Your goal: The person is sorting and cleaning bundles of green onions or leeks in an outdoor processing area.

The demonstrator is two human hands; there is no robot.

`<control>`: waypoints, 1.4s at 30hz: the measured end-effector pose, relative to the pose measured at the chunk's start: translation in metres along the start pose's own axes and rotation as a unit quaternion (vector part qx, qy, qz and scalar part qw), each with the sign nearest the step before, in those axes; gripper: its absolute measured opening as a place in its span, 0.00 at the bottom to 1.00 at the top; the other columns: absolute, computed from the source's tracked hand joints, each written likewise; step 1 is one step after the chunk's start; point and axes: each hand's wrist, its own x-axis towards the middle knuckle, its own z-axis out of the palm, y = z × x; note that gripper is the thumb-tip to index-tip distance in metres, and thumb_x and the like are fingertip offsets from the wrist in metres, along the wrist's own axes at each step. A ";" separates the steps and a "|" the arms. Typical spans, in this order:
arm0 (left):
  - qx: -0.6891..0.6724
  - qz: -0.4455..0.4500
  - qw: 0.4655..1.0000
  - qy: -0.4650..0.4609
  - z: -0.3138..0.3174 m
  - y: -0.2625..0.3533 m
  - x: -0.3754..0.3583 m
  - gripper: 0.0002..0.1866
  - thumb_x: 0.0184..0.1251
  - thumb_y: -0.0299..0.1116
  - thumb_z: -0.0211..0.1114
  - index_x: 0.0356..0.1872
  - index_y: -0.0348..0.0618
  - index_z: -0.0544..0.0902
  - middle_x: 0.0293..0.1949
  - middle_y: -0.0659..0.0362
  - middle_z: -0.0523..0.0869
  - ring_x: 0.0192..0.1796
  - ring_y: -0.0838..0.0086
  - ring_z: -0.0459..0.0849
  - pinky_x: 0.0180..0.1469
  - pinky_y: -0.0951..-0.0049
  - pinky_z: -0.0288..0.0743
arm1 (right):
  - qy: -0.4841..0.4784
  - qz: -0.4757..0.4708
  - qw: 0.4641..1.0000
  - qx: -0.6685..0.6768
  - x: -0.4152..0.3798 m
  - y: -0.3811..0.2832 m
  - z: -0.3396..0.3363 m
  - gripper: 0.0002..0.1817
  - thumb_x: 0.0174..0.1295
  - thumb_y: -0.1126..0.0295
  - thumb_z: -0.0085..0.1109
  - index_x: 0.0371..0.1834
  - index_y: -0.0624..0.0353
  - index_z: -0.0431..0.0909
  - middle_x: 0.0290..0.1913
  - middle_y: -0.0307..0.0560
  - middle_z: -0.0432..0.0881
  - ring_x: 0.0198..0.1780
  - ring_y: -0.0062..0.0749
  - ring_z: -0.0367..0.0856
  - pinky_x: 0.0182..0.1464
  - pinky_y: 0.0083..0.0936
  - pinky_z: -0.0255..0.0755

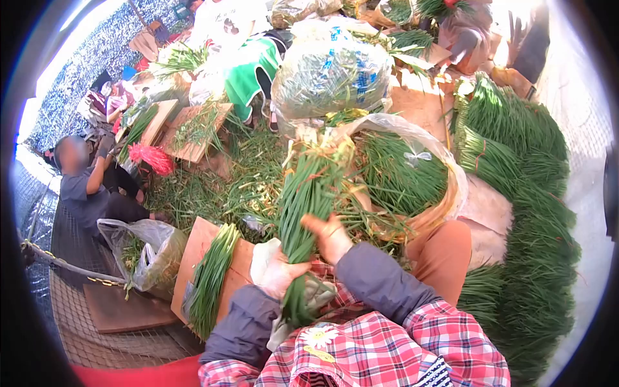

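Observation:
A thick bunch of long green chives (300,203) stands nearly upright in front of my body, its pale, yellowed ends at the top. My left hand (276,269), pale and perhaps gloved, is wrapped around the lower part of the bunch. On its right side my right hand (330,238) grips higher up, thumb across the stalks and fingers partly hidden behind them. A reddish tie seems to cross the upper stalks. Left of my hands, another bunch of chives (216,274) lies on a tilted wooden board (242,264).
An open plastic bag (454,174) holds more chives at my right. Beyond it, stacked chives (535,226) line the right side. A stuffed clear bag (329,77) stands ahead. Loose trimmings (251,174) cover the ground. A seated person (84,187) works at left, near another plastic bag (164,255).

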 end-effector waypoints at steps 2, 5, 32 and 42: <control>-0.051 -0.033 0.998 -0.009 -0.020 -0.013 -0.019 0.30 0.48 0.14 0.62 0.57 0.41 0.72 0.49 0.57 0.81 0.47 0.73 0.80 0.46 0.73 0.76 | 0.061 0.015 0.994 0.085 0.028 -0.020 -0.026 0.29 0.51 0.72 0.68 0.57 0.59 0.67 0.48 0.46 0.79 0.48 0.36 0.79 0.53 0.41 0.73; -0.054 -0.054 0.997 0.021 -0.036 -0.026 -0.047 0.32 0.47 0.14 0.65 0.59 0.38 0.68 0.50 0.59 0.80 0.51 0.74 0.78 0.53 0.73 0.73 | 0.071 0.000 0.997 0.025 0.075 0.008 -0.096 0.48 0.44 0.70 0.73 0.68 0.57 0.51 0.53 0.48 0.76 0.51 0.39 0.76 0.58 0.36 0.69; 0.501 -0.014 0.857 0.117 -0.071 -0.056 -0.138 0.28 0.47 0.28 0.66 0.55 0.45 0.74 0.36 0.47 0.83 0.40 0.53 0.83 0.40 0.60 0.76 | 0.029 0.026 0.817 -0.576 0.043 -0.035 -0.123 0.14 0.58 0.74 0.52 0.46 0.67 0.74 0.39 0.53 0.81 0.41 0.44 0.82 0.48 0.40 0.76; 0.498 0.022 0.856 0.139 -0.061 -0.078 -0.136 0.27 0.46 0.28 0.67 0.53 0.43 0.74 0.39 0.46 0.83 0.41 0.51 0.82 0.40 0.59 0.77 | -0.095 0.108 0.805 -0.576 0.030 0.011 -0.119 0.21 0.55 0.71 0.63 0.55 0.56 0.76 0.50 0.45 0.81 0.48 0.29 0.78 0.54 0.25 0.70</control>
